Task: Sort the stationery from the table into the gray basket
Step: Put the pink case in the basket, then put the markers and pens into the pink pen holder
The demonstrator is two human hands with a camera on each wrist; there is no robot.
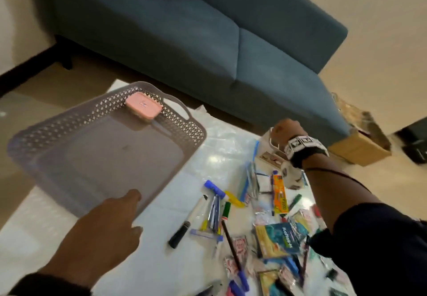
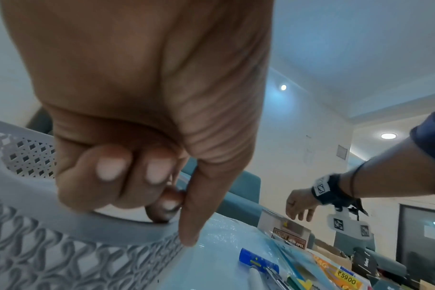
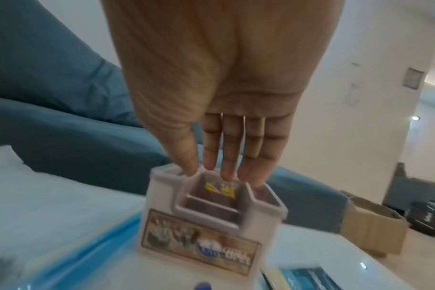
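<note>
Gray lattice-walled plastic forms the basket (image 1: 97, 154), tilted at the table's (image 1: 175, 261) left and gripped at its near rim by the left hand (image 2: 127, 137), fingers curled, as only the wrist view shows. A pink rounded case (image 1: 143, 107) lies inside. The right hand's (image 3: 226, 109) straight fingers reach into a white boxy holder (image 3: 211, 221) at the far right; loose stationery (image 1: 261, 224) is scattered nearer.

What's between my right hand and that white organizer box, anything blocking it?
Nothing visible does. The right hand reaches down with straight fingers, their tips at the open top rim of the white organizer box. Whether they touch is unclear.
</note>
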